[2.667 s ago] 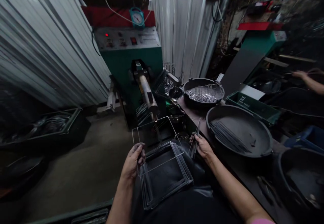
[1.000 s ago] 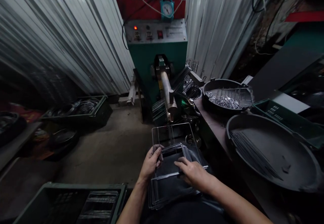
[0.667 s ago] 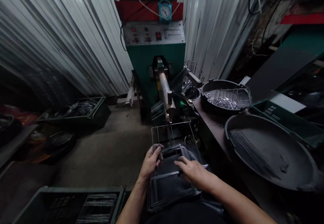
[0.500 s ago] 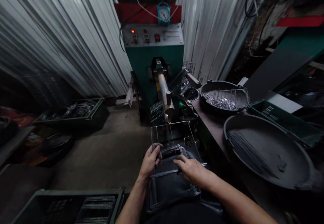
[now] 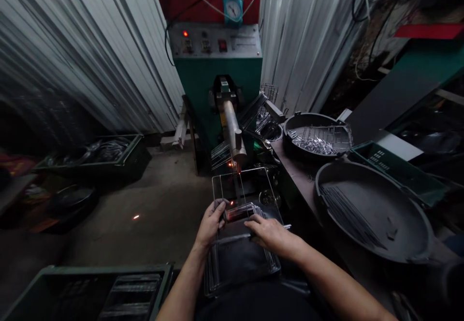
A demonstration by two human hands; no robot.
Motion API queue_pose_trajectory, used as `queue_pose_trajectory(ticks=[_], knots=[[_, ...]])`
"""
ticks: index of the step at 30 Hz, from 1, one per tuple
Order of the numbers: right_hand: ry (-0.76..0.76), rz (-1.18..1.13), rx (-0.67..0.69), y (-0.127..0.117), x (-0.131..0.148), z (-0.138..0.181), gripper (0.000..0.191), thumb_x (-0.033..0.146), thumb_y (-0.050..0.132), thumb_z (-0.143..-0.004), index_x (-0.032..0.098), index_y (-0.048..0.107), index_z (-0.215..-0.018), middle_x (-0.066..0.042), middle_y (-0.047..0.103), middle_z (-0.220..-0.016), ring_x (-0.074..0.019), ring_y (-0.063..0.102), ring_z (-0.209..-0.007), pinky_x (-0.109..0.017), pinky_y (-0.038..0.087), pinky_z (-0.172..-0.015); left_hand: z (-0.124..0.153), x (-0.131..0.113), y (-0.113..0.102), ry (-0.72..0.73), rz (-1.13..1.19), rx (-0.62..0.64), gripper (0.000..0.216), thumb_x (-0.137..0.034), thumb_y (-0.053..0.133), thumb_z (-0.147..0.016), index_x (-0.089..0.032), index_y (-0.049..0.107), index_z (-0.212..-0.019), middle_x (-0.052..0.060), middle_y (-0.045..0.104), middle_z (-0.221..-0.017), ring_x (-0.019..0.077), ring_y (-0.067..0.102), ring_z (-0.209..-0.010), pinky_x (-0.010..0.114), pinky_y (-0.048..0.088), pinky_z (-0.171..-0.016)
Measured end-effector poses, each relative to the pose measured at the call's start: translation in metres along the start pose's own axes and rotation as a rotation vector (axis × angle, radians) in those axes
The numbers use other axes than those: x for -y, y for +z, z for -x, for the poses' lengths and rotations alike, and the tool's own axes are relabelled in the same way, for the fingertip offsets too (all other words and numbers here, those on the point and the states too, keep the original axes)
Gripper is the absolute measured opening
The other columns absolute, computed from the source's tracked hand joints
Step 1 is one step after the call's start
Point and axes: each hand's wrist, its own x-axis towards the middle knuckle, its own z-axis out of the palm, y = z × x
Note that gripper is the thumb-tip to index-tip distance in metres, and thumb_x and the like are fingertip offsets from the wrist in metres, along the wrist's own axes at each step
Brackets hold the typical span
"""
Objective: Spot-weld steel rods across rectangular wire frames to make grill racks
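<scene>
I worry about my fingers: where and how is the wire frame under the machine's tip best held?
I'd pinch the wire frame by its left side, coming from the left, as the left hand does. Its wire is thin, and its far edge lies at the machine's tip near glowing sparks, so holding well back looks safer.

Left hand (image 5: 210, 222) pinches wire frame (image 5: 253, 169), far edge at machine (image 5: 221, 72) tip; orange sparks (image 5: 136, 217). Right hand (image 5: 271, 235) at near edge. Worktop (image 5: 295, 176): pan (image 5: 386, 205) of dark rods (image 5: 352, 217).
</scene>
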Motion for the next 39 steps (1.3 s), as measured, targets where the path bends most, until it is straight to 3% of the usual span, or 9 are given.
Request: queue_pose_trajectory(ticks=[4, 7, 9, 13, 18, 27, 35, 39], knots=[[0.000, -0.211, -0.151, 0.006, -0.017, 0.013, 0.060, 0.020, 0.060, -0.071, 0.022, 0.035, -0.126, -0.010, 0.045, -0.122, -0.0207, 0.050, -0.104, -0.032, 0.043, -0.082, 0.002, -0.005, 0.000, 0.019, 0.006, -0.017, 0.027, -0.040, 0.056, -0.070, -0.016, 0.052, -0.082, -0.007, 0.048, -0.045, 0.0013, 0.029, -0.029, 0.015, 0.021, -0.032], [0.046, -0.384, -0.318, 0.013, -0.030, 0.025, 0.027, 0.020, 0.058, -0.073, 0.020, 0.055, -0.101, -0.006, 0.057, -0.102, -0.0166, 0.055, -0.093, -0.028, 0.044, -0.077, 0.002, -0.009, -0.001, -0.008, 0.050, -0.001, 0.027, -0.040, 0.057, -0.069, -0.017, 0.052, -0.083, -0.007, 0.049, -0.046, 0.0016, 0.028, -0.029, 0.015, 0.021, -0.031], [0.081, -0.443, -0.376, 0.016, -0.034, 0.029, 0.008, 0.021, 0.057, -0.075, 0.018, 0.059, -0.082, -0.004, 0.060, -0.084, -0.0143, 0.057, -0.077, -0.025, 0.044, -0.068, 0.002, -0.011, -0.001, -0.018, 0.061, 0.013, 0.027, -0.039, 0.057, -0.069, -0.016, 0.052, -0.082, -0.007, 0.049, -0.045, 0.0018, 0.028, -0.028, 0.015, 0.021, -0.030], [0.101, -0.420, -0.427, 0.020, -0.034, 0.026, 0.005, 0.022, 0.054, -0.077, 0.019, 0.057, -0.077, -0.001, 0.059, -0.072, -0.0133, 0.055, -0.068, -0.023, 0.042, -0.062, -0.003, -0.015, -0.001, 0.000, 0.072, 0.006, 0.025, -0.038, 0.057, -0.070, -0.017, 0.051, -0.082, -0.007, 0.048, -0.045, 0.0013, 0.026, -0.028, 0.014, 0.019, -0.029], [0.103, -0.320, -0.566, 0.020, -0.041, 0.004, 0.008, 0.024, 0.050, -0.080, 0.018, 0.055, -0.079, -0.004, 0.058, -0.074, -0.0154, 0.054, -0.070, -0.026, 0.042, -0.063, -0.028, -0.029, -0.004, 0.012, 0.060, -0.004, 0.027, -0.039, 0.058, -0.068, -0.017, 0.050, -0.082, -0.008, 0.048, -0.046, 0.0006, 0.025, -0.028, 0.013, 0.017, -0.029], [0.051, -0.247, -0.779, 0.010, -0.089, -0.061, 0.010, 0.026, 0.048, -0.082, 0.018, 0.054, -0.080, -0.004, 0.057, -0.077, -0.0158, 0.054, -0.072, -0.027, 0.043, -0.066, -0.103, -0.051, -0.010, 0.053, 0.037, -0.026, 0.032, -0.041, 0.060, -0.065, -0.016, 0.048, -0.081, -0.007, 0.049, -0.045, 0.0006, 0.025, -0.027, 0.013, 0.017, -0.028], [0.019, -0.193, -0.850, -0.008, -0.106, -0.089, 0.008, 0.026, 0.051, -0.081, 0.020, 0.054, -0.079, -0.004, 0.058, -0.078, -0.0161, 0.054, -0.074, -0.026, 0.042, -0.068, -0.133, -0.062, -0.014, 0.063, 0.103, -0.043, 0.035, -0.040, 0.064, -0.062, -0.015, 0.049, -0.080, -0.007, 0.048, -0.043, 0.0002, 0.024, -0.026, 0.012, 0.017, -0.028], [0.024, -0.147, -0.845, -0.016, -0.112, -0.097, 0.003, 0.023, 0.053, -0.079, 0.020, 0.054, -0.079, -0.003, 0.058, -0.076, -0.0157, 0.054, -0.072, -0.025, 0.042, -0.065, -0.143, -0.064, -0.013, 0.053, 0.129, -0.060, 0.031, -0.037, 0.065, -0.062, -0.015, 0.048, -0.077, -0.010, 0.041, -0.038, 0.0008, 0.024, -0.025, 0.012, 0.017, -0.028]])
